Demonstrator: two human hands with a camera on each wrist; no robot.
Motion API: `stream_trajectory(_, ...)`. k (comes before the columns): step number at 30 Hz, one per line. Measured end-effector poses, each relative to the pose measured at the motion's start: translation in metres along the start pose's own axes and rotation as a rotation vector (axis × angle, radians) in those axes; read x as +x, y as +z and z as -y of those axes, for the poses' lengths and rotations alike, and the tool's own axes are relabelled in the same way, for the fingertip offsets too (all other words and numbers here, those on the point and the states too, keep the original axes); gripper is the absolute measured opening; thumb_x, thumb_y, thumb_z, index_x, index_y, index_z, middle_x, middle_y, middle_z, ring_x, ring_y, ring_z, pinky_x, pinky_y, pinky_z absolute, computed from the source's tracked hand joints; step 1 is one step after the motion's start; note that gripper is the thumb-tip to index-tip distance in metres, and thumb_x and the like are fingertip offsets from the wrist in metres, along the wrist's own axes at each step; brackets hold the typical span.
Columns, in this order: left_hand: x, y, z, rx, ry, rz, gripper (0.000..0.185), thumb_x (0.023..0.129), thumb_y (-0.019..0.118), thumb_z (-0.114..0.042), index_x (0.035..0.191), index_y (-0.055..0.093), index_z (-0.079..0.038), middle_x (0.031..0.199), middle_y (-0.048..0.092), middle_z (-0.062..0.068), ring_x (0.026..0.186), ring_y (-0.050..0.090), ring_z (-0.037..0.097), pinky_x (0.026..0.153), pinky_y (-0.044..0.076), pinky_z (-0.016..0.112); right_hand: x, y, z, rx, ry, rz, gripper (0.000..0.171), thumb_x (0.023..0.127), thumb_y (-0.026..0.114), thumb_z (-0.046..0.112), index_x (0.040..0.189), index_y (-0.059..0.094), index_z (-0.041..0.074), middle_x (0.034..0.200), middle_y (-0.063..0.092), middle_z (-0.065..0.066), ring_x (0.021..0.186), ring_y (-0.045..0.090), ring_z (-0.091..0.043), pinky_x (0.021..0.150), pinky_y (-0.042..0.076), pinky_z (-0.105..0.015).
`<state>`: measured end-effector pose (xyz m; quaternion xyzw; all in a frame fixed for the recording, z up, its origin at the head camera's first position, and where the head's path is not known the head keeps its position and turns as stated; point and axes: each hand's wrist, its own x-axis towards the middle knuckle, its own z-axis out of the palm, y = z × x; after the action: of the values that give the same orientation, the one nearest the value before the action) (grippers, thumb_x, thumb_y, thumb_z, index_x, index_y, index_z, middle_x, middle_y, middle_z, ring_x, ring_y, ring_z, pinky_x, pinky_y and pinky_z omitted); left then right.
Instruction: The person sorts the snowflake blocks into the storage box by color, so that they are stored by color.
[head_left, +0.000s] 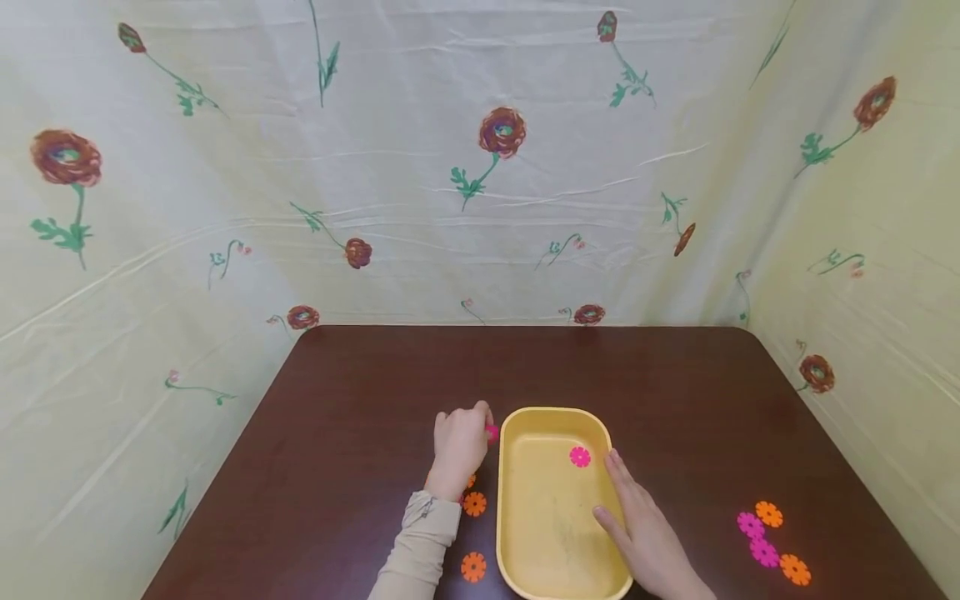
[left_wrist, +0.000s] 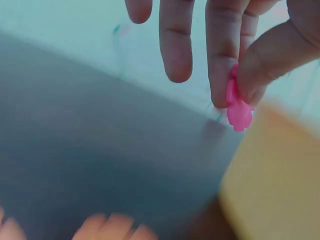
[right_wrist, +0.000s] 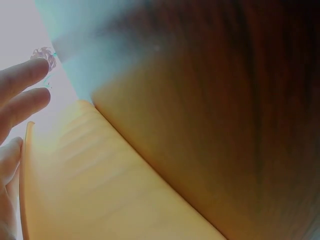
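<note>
The left hand (head_left: 461, 446) hovers just beside the upper left corner of the shallow yellow plastic tray (head_left: 517, 517), and pinches a small pink plastic flower-shaped disc (left_wrist: 238, 107) between thumb and a fingertip; the other fingers (left_wrist: 176, 45) hang straight and loose. In the head view that disc shows only as a pink speck at the fingertips, right by the tray's rim. The beige sleeve (head_left: 420, 542) of this arm runs down to the lower edge of the picture.

The right hand (head_left: 645, 533) lies flat along the right rim of the tray, with fingers straight and together, gripping nothing; its fingertips (right_wrist: 25, 82) point toward the far end of the tray.

Inside the tray, near its upper right part and just ahead of the right fingertips, lies a second pink flower disc (head_left: 580, 456).

On the dark brown wooden bench (head_left: 360, 383), left of the tray, lie orange flower discs: one (head_left: 474, 503) by the left wrist, another (head_left: 473, 567) nearer the front edge, and a third mostly hidden behind the wrist. Well apart to the right lies a loose cluster of two orange discs (head_left: 768, 513) and two pink-purple discs (head_left: 757, 540), touching or nearly so.

Pale yellow cloth printed with red flowers (head_left: 502, 132) hangs behind and at both sides of the bench.
</note>
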<state>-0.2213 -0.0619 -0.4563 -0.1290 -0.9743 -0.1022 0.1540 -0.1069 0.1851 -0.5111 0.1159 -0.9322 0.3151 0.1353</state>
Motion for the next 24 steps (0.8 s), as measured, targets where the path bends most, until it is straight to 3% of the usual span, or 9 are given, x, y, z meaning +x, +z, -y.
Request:
stream_trajectory(5, 0.025, -0.024, -0.021, 0.002, 0.039, -0.021, 0.014, 0.075, 0.072, -0.016, 0.078, 0.058, -0.018, 0.064, 0.063, -0.002, 0.063, 0.060, 0.020, 0.062, 0.036, 0.033, 0.000, -0.001, 0.000, 0.007, -0.003, -0.008, 0.065, 0.088, 0.060, 0.023, 0.142, 0.029, 0.007, 0.148, 0.027, -0.009, 0.125, 0.038, -0.036, 0.095, 0.032, -0.054)
stream_trajectory(9, 0.039, -0.031, -0.040, 0.019, 0.093, -0.022, 0.013, 0.076, 0.071, -0.015, 0.078, 0.059, -0.019, 0.065, 0.063, -0.004, 0.064, 0.060, 0.017, 0.061, 0.036, 0.032, 0.000, 0.000, 0.000, 0.020, 0.018, 0.007, 0.065, 0.089, 0.059, 0.025, 0.143, 0.028, 0.009, 0.149, 0.025, -0.007, 0.126, 0.037, -0.035, 0.096, 0.031, -0.055)
stream_trajectory(18, 0.054, -0.022, -0.081, 0.027, 0.143, 0.060, 0.008, 0.076, 0.069, -0.018, 0.078, 0.063, -0.022, 0.069, 0.064, -0.007, 0.067, 0.061, 0.014, 0.060, 0.039, 0.030, 0.000, -0.002, 0.001, 0.002, 0.008, -0.004, 0.065, 0.088, 0.061, 0.024, 0.142, 0.030, 0.008, 0.148, 0.027, -0.009, 0.125, 0.039, -0.035, 0.096, 0.032, -0.053)
stream_trajectory(24, 0.053, -0.008, -0.100, -0.009, 0.092, 0.113, 0.008, 0.075, 0.070, -0.019, 0.074, 0.063, -0.023, 0.070, 0.065, -0.006, 0.065, 0.063, 0.017, 0.058, 0.041, 0.031, 0.000, -0.002, 0.002, 0.010, 0.008, -0.006, 0.064, 0.087, 0.061, 0.023, 0.142, 0.030, 0.008, 0.148, 0.028, -0.008, 0.125, 0.039, -0.035, 0.096, 0.032, -0.052)
